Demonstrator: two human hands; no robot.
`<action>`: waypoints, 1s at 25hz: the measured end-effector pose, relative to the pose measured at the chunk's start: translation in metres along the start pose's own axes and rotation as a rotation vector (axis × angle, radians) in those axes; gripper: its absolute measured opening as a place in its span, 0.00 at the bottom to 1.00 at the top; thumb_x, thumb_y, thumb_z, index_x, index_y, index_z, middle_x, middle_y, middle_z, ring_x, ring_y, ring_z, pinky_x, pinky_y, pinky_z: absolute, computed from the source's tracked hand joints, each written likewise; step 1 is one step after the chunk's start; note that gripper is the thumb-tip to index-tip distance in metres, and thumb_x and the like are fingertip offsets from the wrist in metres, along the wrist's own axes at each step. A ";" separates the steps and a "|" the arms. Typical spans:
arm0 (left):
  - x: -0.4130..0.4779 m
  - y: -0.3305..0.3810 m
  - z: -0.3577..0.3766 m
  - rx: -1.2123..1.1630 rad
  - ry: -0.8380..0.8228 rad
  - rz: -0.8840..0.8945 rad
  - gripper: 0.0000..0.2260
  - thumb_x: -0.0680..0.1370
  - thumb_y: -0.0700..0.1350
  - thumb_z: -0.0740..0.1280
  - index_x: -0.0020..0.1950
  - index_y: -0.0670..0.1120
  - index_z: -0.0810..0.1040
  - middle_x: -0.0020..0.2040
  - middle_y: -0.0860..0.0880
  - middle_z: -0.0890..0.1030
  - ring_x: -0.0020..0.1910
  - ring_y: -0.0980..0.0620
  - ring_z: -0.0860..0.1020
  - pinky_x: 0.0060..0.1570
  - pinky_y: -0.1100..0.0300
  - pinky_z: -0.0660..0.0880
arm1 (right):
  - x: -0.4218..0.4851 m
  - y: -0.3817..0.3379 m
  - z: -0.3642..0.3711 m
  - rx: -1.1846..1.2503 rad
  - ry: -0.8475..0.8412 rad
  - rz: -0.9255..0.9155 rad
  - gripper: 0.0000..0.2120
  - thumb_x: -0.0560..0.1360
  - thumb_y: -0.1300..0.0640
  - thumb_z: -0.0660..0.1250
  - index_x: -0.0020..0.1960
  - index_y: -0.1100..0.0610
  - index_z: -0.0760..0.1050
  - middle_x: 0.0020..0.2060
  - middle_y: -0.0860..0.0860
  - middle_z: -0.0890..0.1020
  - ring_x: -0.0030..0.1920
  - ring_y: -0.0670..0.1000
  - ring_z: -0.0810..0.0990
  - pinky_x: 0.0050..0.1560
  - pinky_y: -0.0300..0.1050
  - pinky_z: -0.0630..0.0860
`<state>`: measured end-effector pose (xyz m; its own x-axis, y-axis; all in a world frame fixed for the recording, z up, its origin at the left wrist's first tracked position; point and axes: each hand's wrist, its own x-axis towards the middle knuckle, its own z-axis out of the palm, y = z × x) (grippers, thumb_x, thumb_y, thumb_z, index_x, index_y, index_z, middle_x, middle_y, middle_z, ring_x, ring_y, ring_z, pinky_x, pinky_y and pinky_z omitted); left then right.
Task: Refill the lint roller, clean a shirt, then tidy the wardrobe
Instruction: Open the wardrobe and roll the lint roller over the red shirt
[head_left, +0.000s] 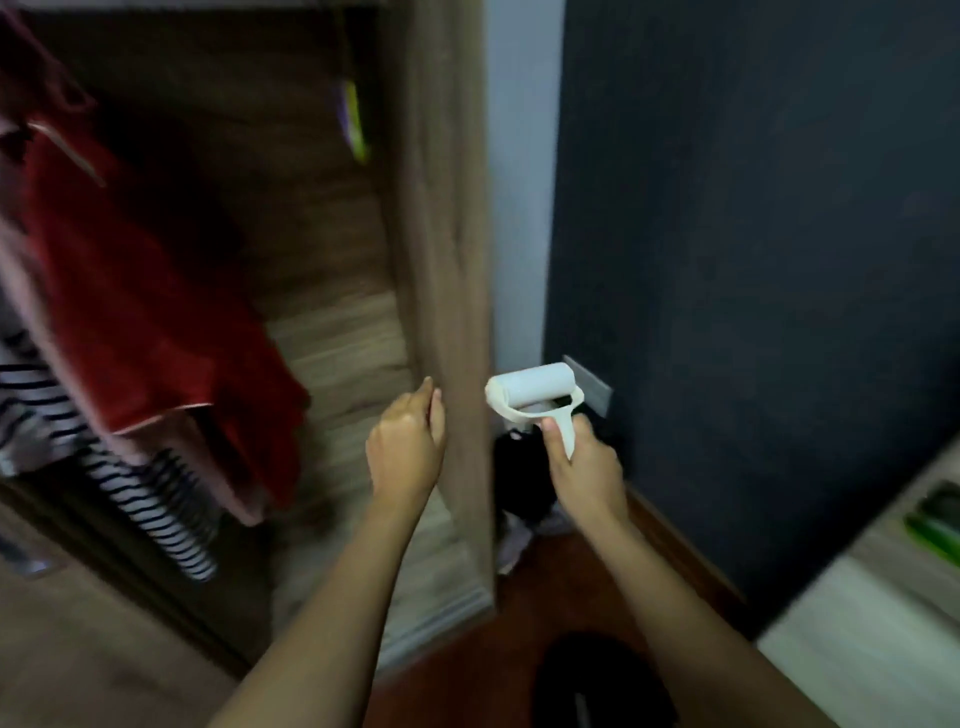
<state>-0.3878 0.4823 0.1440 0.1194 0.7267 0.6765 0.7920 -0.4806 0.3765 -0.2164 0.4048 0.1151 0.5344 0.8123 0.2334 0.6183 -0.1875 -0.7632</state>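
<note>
Gripping the lint roller (535, 396) by its white handle, the right hand (586, 470) is holding it up just off the middle of the view toward four o'clock; its fingers are curling fully round the handle with the thumb lying along the front, and the white roll is sitting crosswise at the top, at twelve o'clock from the knuckles; the left hand (408, 449) is reaching up at nine o'clock from the roller, with its loosely bent fingers lying against the edge of the wardrobe panel (447, 291); whether they are actually clasping that edge is getting lost in the blur; a red garment (150, 322) is hanging inside the wardrobe at nine o'clock, with a striped garment (148, 501) showing below it toward seven o'clock; a dark wall (753, 249) is filling the side toward two o'clock; something black (519, 480) is lying on the floor between the panel and the wall, under the roller.
</note>
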 end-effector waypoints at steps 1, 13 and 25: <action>-0.017 0.035 0.021 -0.049 -0.040 -0.003 0.18 0.77 0.48 0.57 0.51 0.40 0.83 0.37 0.41 0.83 0.31 0.41 0.81 0.28 0.53 0.78 | -0.006 0.031 -0.031 -0.041 0.009 0.037 0.20 0.77 0.40 0.53 0.55 0.55 0.69 0.47 0.62 0.82 0.48 0.64 0.79 0.41 0.50 0.71; -0.221 0.328 0.178 -0.335 -0.564 0.156 0.18 0.75 0.46 0.58 0.53 0.36 0.81 0.45 0.39 0.84 0.42 0.42 0.84 0.39 0.55 0.80 | -0.122 0.337 -0.269 -0.445 0.010 0.399 0.28 0.76 0.35 0.47 0.61 0.56 0.68 0.47 0.59 0.82 0.49 0.62 0.79 0.43 0.50 0.72; -0.324 0.381 0.287 -0.240 -0.968 0.336 0.27 0.79 0.52 0.49 0.73 0.39 0.62 0.73 0.39 0.64 0.74 0.42 0.60 0.71 0.49 0.58 | -0.138 0.448 -0.307 -0.598 -0.061 0.485 0.19 0.78 0.42 0.53 0.56 0.57 0.69 0.51 0.58 0.79 0.52 0.60 0.76 0.43 0.51 0.72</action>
<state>0.0476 0.2046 -0.1132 0.8219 0.5695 0.0148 0.5031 -0.7377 0.4502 0.1635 0.0396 -0.0738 0.8030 0.5890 -0.0906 0.5388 -0.7825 -0.3122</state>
